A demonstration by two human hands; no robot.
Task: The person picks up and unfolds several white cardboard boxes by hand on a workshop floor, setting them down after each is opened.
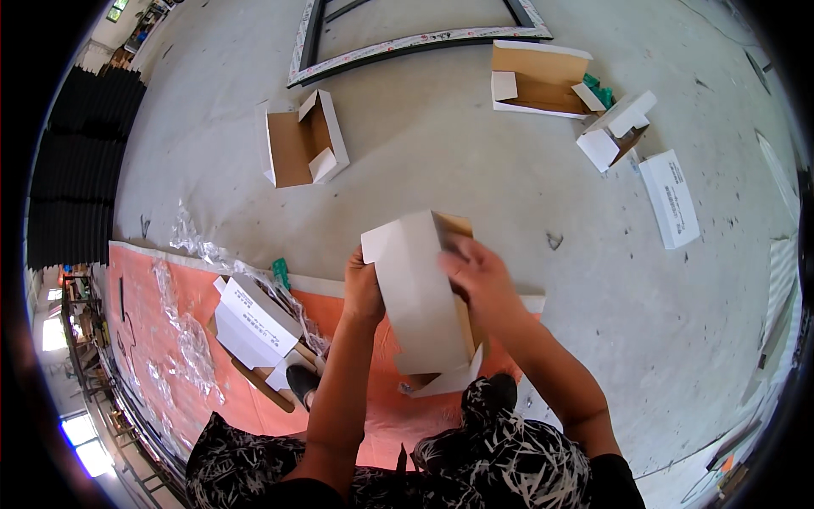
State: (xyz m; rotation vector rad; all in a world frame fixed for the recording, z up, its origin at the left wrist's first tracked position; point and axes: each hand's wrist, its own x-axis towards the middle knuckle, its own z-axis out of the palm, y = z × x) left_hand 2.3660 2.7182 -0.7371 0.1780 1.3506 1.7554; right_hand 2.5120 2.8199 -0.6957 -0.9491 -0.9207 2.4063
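A white cardboard box (pixel 415 293) with a brown inside is held up in front of me, some of its end flaps standing out. My left hand (pixel 363 287) grips its left edge, fingers mostly behind the panel. At the upper right opening, my right hand (pixel 476 273) has its fingers bent over the edge of the same box; they are slightly blurred. Below, the lower flap (pixel 454 379) hangs loose. What is inside the box is hidden from me.
An open carton (pixel 305 140) lies ahead on the concrete floor; another open carton (pixel 543 76), a smaller carton (pixel 604 146) and a closed one (pixel 670 199) lie right. A metal frame (pixel 424 39) is beyond. By my foot, a carton (pixel 254 318) and plastic film (pixel 195 348) lie on an orange mat (pixel 144 288).
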